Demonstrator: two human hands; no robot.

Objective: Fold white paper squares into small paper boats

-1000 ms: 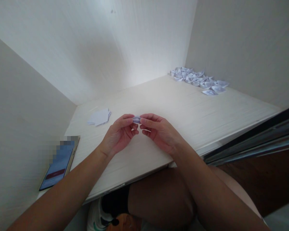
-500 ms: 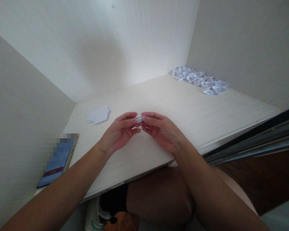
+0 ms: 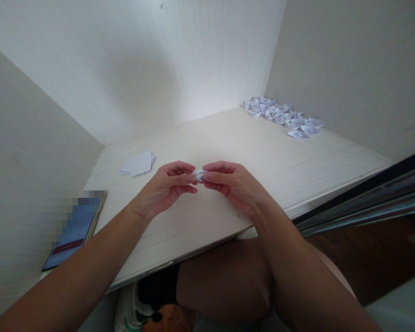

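Observation:
A small folded piece of white paper (image 3: 198, 175) is pinched between my two hands above the middle of the table. My left hand (image 3: 169, 186) grips its left end between thumb and fingers. On the opposite end, the thumb and fingertips of my right hand (image 3: 230, 184) press together. The fingertips cover much of the paper, so its exact folded shape is hard to make out. Flat white paper sheets (image 3: 140, 163) lie in a loose stack to the left of my hands.
Several folded paper boats (image 3: 275, 113) are heaped along the right wall at the back of the white table (image 3: 200, 226). A tablet or phone (image 3: 76, 230), partly blurred out, leans at the left wall. Walls enclose the table's left, back and right.
The view has shifted slightly, so the table's things appear a little further left. Both hands keep hold of the folded paper, and the left fingers have moved slightly.

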